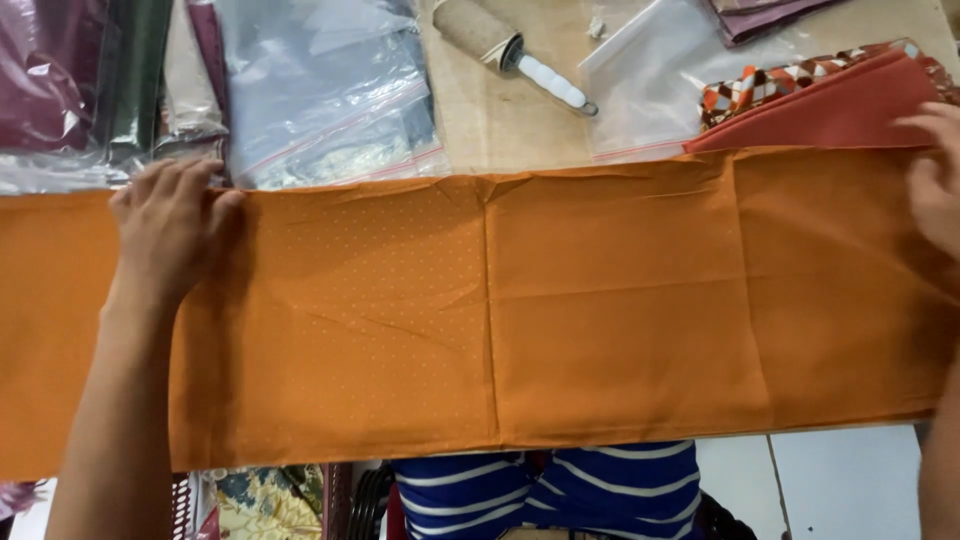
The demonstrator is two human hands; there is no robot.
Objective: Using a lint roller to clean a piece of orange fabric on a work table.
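**A:** Closest to me is the striped shirt (pixel 545 490), blue with white bands, soft knit, tucked under the near edge of the cloth. What do you make of the cloth?

**B:** I see a long orange cloth (pixel 560 310) spread flat across the table, a matte weave with faint pin dots and sharp fold creases running top to bottom. Both ends run out of frame.

**A:** My left hand (pixel 170 225) lies palm down on its upper edge, fingers together and flat, pressing rather than gripping. The right hand (pixel 935 175) is half cut off at the frame edge; its fingers are bent at the cloth's far corner, but I cannot tell whether they pinch anything.

**B:** Behind that corner sits a folded rust-red fabric (pixel 830 105) with a patterned piece of orange, brown and white under it.

**A:** Farther back I see clear zip bags (pixel 330 100) with a thin red seal line, glossy and crinkled, their contents hard to read. A lint roller (pixel 505 48), grey drum and white handle, lies on the tan tabletop (pixel 500 130). Dark bagged fabrics (pixel 60 80) sit far left.
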